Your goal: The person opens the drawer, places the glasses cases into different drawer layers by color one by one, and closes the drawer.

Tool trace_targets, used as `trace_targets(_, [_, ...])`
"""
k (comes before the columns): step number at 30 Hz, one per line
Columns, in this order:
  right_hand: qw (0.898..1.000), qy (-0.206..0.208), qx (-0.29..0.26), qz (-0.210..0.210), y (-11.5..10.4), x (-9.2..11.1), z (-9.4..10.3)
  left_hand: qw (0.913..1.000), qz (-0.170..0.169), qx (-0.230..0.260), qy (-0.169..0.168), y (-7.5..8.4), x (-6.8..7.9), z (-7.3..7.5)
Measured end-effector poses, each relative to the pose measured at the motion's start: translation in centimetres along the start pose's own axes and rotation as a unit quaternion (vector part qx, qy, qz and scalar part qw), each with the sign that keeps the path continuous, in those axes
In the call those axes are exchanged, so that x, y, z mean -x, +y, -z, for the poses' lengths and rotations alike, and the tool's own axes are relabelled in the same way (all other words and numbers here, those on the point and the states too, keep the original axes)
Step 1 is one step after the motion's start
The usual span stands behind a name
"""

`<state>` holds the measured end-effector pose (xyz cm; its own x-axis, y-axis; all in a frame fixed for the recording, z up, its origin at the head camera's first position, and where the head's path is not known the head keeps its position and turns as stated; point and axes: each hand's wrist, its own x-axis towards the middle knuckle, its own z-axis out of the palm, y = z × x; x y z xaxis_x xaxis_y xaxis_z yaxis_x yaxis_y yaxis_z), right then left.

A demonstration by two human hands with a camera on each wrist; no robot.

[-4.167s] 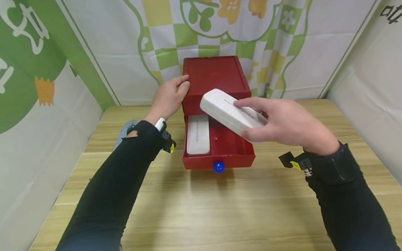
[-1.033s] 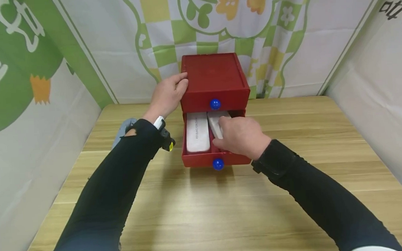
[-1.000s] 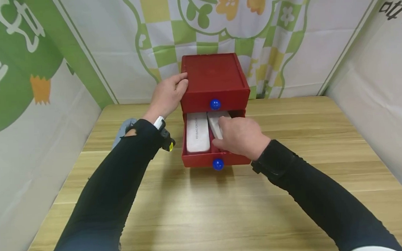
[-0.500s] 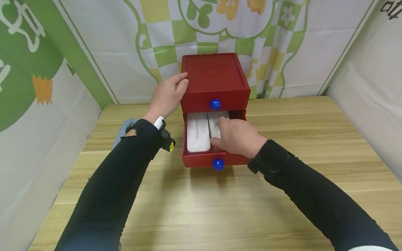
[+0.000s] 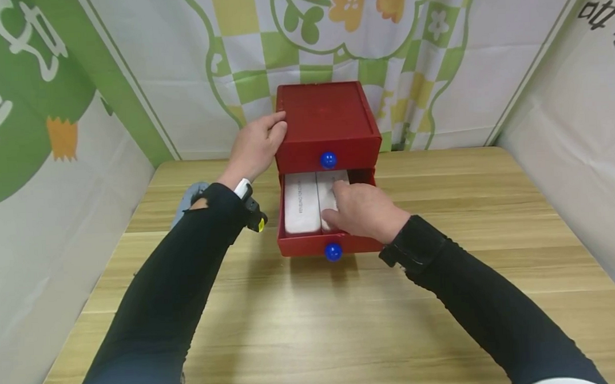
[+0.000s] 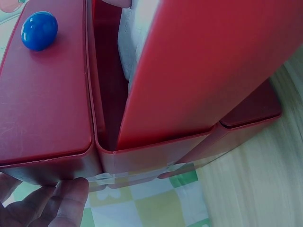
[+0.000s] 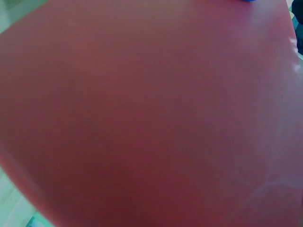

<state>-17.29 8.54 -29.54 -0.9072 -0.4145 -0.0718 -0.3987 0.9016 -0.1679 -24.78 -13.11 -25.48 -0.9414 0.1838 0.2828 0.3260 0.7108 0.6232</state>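
Observation:
A red two-drawer cabinet [image 5: 324, 111] stands at the back of the table, its lower drawer [image 5: 305, 246] pulled out. One white case [image 5: 301, 204] with small lettering lies along the drawer's left side. Right beside it is a second white case [image 5: 327, 200], which my right hand [image 5: 367, 209] grips inside the drawer, thumb and forefinger on it; the other fingers are hidden. My left hand [image 5: 256, 145] presses the cabinet's upper left side, its fingertips [image 6: 71, 203] against the wall in the left wrist view. Red plastic [image 7: 151, 113] fills the right wrist view.
Blue round knobs mark the upper drawer [image 5: 329, 160] and the lower drawer front [image 5: 333, 251]. A patterned curtain [image 5: 250, 57] hangs close behind the cabinet. The wooden table [image 5: 313, 323] runs toward me. Something light blue [image 5: 186, 203] shows behind my left forearm.
Over these seconds my right hand has brought the second case from above the drawer down into it. Lately the case has straightened against the first one. My left hand has stayed put.

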Motion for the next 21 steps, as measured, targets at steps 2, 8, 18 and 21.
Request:
trace_targets(2, [1.000,0.001,-0.001,0.006,0.1,0.1,0.1,1.0000,0.000,0.000,0.000,0.0,0.0,0.0])
trace_targets(8, [1.000,-0.003,-0.010,0.011,0.4,0.3,0.2,1.0000,0.002,0.003,-0.003,0.0,0.0,0.0])
trace_targets(18, [0.999,0.026,-0.015,0.037,1.0,1.1,0.7,1.0000,0.007,-0.001,-0.007,0.2,0.0,0.1])
trace_targets(21, [0.998,0.035,-0.017,0.043,1.0,1.3,0.9,0.9999,0.007,-0.001,-0.007,0.2,0.0,0.1])
